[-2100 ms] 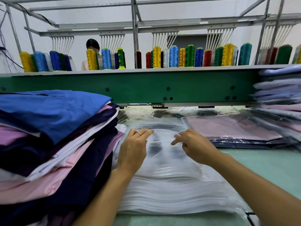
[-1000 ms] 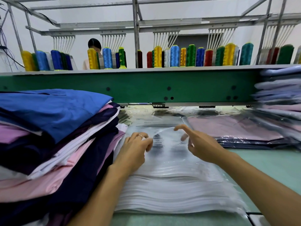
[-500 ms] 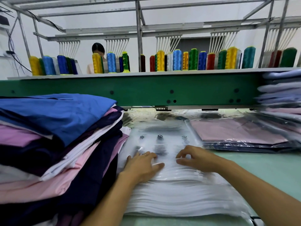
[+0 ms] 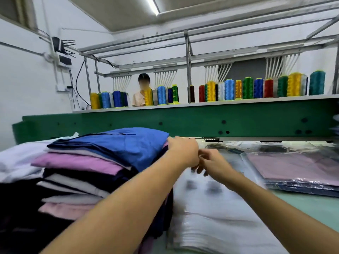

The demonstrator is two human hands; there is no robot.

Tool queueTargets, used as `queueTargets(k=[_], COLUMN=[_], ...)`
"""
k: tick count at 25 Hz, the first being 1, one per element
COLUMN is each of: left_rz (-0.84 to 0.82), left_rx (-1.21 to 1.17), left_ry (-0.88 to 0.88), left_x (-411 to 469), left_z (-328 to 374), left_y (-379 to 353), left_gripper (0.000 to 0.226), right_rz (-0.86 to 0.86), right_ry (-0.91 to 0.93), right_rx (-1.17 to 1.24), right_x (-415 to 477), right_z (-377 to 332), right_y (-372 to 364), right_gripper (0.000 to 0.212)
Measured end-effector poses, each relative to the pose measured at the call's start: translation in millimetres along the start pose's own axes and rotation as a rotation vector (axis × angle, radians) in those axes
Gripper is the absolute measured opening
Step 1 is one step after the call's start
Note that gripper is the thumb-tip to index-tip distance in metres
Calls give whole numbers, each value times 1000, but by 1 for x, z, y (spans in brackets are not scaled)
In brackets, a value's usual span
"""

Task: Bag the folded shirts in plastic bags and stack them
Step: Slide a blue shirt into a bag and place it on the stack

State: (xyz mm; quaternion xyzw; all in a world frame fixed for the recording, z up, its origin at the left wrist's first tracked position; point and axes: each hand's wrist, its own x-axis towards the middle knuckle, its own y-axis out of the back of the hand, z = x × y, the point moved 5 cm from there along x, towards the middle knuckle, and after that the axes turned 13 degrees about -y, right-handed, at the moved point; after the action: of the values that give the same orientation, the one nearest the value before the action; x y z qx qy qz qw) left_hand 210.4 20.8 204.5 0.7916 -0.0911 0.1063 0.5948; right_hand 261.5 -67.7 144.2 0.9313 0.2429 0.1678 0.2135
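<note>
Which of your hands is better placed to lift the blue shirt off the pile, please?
Left. The left hand is at the right edge of the blue shirt atop the pile; the right hand hovers over the plastic bags beside it.

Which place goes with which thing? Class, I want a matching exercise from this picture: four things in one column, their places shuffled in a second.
Things
1. blue shirt
2. stack of plastic bags
3. bagged pink shirt
4. thread spools

Places
a. on the shelf above the green beam
b. on top of the shirt pile at left
c. on the table at far right
d. on the table right beside the shirt pile

Pairs: 1-b, 2-d, 3-c, 4-a
</note>
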Motion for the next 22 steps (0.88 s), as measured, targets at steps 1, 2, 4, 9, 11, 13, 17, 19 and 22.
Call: queueTargets(k=[1,2,4,9,11,13,17,19,22], left_rz=[-9,-22,-43,-233,-277,-220,-213,-336,-337], left_rx=[30,48,62,-35,-109,-199,-402,-558,-645], left_ry=[58,131,306,634,663,625,621,645,638], left_x=[-5,-12,-31,-109,-132,-141,-137,-138,-134], left_z=[-19,-43,-103,-244,-270,-285,-294,-291,-301], left_y=[17,33,56,61,47,37,30,23,14], left_gripper=[44,40,35,55,76,87,86,79,79], right_rz=[-36,-78,-164,-141,-118,-91,-6,14,46], right_ry=[-16,-42,-118,-314,-373,-407,-422,-417,-416], right_rx=[143,264,438,550,654,670,661,667,725], right_x=[1,3,8,32,40,45,56,63,67], right_z=[-20,-40,-70,-94,-95,-95,-93,-93,-93], right_y=[-13,-26,-54,-89,-95,-101,-108,-107,-102], right_gripper=[25,23,14,11,7,10,10,17,12])
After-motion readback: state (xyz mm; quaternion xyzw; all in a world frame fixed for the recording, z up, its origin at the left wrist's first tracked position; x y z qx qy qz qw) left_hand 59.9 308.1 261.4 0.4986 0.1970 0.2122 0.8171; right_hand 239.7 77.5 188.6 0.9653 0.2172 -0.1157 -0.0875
